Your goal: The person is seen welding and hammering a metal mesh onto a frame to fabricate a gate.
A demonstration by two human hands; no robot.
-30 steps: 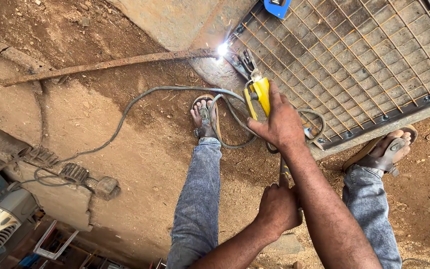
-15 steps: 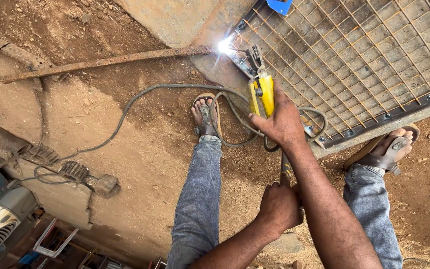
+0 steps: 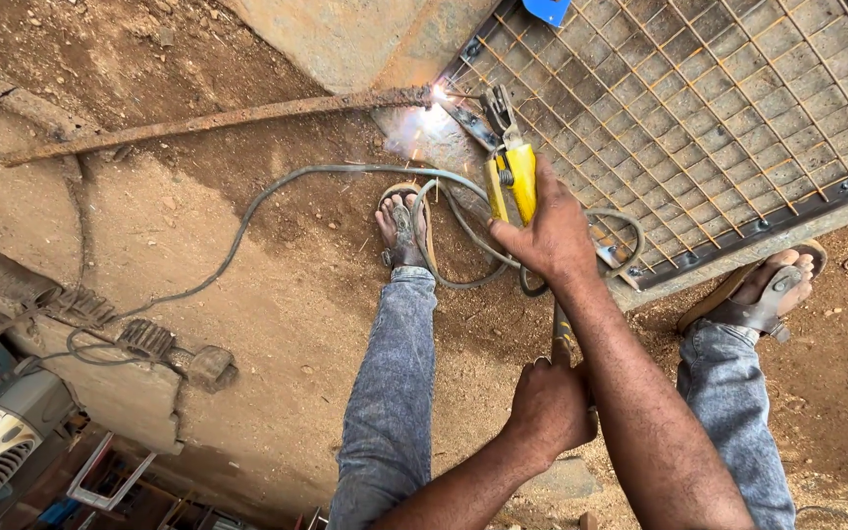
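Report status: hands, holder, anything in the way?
Right hand grips yellow electrode holder, arcing at mesh frame corner. Left hand grips a handle. Cable loops by foot.

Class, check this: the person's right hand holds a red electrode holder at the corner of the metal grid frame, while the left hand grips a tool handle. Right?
Not quite: the electrode holder in the right hand is yellow, not red, as the head view shows. It does spark at the metal grid frame, and the left hand grips a tool handle.

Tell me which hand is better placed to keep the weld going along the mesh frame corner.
Right, most likely. The right hand grips the yellow electrode holder, its tip sparking at the mesh frame. The left hand sits lower, clutching a thin tool handle.
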